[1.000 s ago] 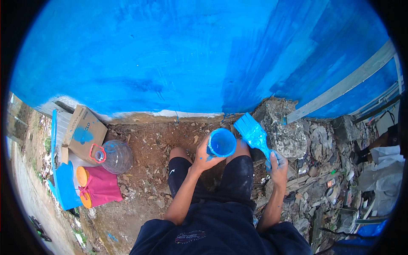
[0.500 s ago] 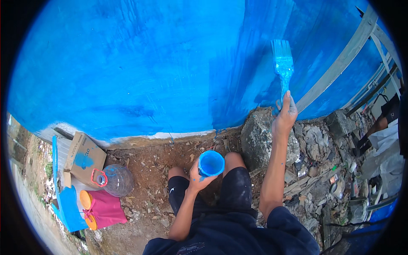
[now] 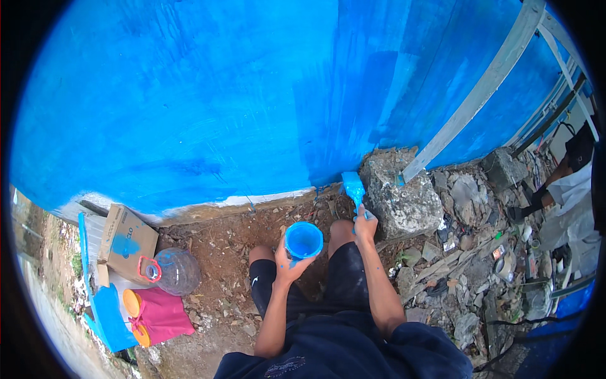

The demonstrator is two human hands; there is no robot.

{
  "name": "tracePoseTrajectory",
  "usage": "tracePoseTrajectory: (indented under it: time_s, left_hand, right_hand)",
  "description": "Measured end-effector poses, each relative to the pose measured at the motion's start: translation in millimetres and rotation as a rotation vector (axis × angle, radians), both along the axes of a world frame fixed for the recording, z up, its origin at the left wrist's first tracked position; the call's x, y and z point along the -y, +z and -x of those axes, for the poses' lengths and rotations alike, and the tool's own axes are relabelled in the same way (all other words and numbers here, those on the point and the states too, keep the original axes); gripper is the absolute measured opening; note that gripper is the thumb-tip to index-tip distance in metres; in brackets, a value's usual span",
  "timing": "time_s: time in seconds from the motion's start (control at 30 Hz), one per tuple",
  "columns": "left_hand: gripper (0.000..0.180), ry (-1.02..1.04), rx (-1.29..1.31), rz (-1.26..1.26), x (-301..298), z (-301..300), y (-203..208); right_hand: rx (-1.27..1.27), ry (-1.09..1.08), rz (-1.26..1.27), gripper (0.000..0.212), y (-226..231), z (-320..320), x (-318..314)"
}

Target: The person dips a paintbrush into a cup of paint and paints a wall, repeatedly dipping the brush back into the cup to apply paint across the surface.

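Observation:
My left hand point(image 3: 290, 268) is wrapped round a small blue paint cup point(image 3: 304, 240), held upright above my knees with blue paint inside. To its right, my right hand point(image 3: 365, 226) grips the handle of a wide paintbrush point(image 3: 353, 187), smeared with blue paint. The brush points up and away from me, its bristles near the foot of the wall and beside a large rough stone block. Ahead stands the wall point(image 3: 189, 95), covered in blue with darker, streaky bands right of the middle and a whitish strip along its lower edge.
On the left are a cardboard box point(image 3: 129, 243), a clear plastic jug point(image 3: 178, 271) and a pink bag point(image 3: 165, 314). The stone block point(image 3: 404, 196) and a leaning grey plank point(image 3: 480, 95) stand at the right, with rubble point(image 3: 467, 271) beyond. Another person's leg point(image 3: 548, 196) shows far right.
My right hand has brought the paintbrush down and left, from in front of the wall to beside the stone block. The cup stays in my left hand; the view has shifted slightly.

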State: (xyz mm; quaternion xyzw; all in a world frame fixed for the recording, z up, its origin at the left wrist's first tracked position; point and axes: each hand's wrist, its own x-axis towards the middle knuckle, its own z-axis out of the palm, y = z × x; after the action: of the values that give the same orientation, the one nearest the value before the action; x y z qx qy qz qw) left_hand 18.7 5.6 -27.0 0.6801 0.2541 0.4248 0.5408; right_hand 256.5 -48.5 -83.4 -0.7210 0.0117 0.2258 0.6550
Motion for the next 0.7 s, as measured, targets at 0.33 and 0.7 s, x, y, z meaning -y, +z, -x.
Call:
tracePoseTrajectory:
  time_s: [0.33, 0.7]
  left_hand:
    - [0.067, 0.075, -0.008, 0.048, 5, 22, -13]
    - [0.064, 0.019, 0.047, 0.007, 11, 7, 10]
  right_hand:
    - [0.270, -0.018, -0.062, 0.042, 114, -5, -23]
    - [0.326, 0.037, -0.228, 0.040, 127, -37, -22]
